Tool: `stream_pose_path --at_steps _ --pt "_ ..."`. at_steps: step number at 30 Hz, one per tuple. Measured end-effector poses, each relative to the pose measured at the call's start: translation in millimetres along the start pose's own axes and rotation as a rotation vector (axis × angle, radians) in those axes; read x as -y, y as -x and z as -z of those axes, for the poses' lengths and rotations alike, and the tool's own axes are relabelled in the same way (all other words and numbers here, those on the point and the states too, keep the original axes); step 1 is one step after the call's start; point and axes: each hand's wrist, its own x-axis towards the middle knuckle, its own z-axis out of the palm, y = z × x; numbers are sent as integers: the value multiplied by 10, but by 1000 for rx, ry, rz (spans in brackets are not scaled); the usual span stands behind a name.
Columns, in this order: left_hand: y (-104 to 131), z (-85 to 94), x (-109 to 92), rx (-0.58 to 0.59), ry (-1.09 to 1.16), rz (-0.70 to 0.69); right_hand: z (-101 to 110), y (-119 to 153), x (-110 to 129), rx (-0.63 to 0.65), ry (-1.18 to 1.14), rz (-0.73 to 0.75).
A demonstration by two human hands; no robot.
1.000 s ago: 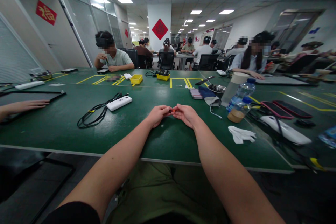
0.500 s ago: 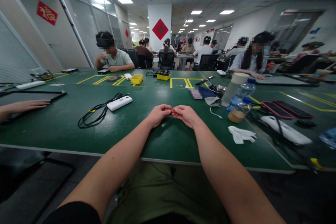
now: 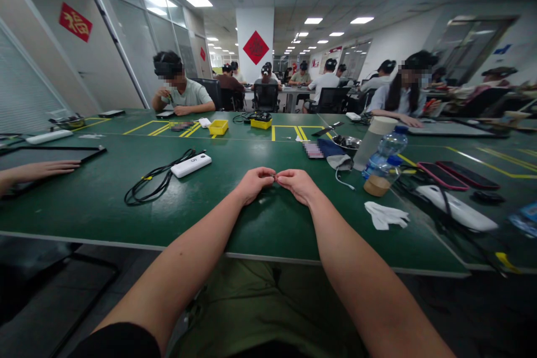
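Observation:
Above the green table (image 3: 201, 207), my left hand (image 3: 255, 183) and my right hand (image 3: 297, 183) meet at their fingertips, near the middle of the view. The fingers of each are pinched together. A tiny dark object (image 3: 275, 177) shows between the two pinches, too small to name. To the left of my hands lies a white power bank (image 3: 191, 165) beside a coiled black cable (image 3: 146, 185). A crumpled white cloth (image 3: 386, 215) lies to the right of my right forearm.
Bottles (image 3: 390, 145), a metal bowl (image 3: 347, 142), a pouch (image 3: 333, 152) and phones (image 3: 443, 175) stand or lie at the right. Two yellow trays (image 3: 218, 127) are farther back. Another person's hand (image 3: 54, 168) rests on a dark frame at the left. People sit across the table.
The red bit seen between my fingertips earlier no longer shows clearly. My hands have otherwise stayed nearly in place.

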Motion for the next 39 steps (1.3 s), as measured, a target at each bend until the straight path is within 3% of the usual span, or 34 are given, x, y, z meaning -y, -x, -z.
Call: stream_pose_path --at_steps 5,10,15,21,25,30,39 --pt "12 -39 -15 -64 -53 11 -3 15 14 -29 10 3" --pt "30 -60 -19 -49 -150 -12 -29 45 53 -30 60 1" --pt "13 -20 16 -71 -199 -34 -23 22 85 -45 -58 -55" --pt "-23 7 4 -29 109 83 -12 3 125 -31 -163 -152" --pt "-42 26 -31 -74 314 141 -12 -2 148 -26 -203 -181" --pt "-55 26 5 -149 270 179 -3 -15 133 -65 -173 -189" --pt "-44 37 26 -102 273 140 -3 28 69 0 -86 -119"
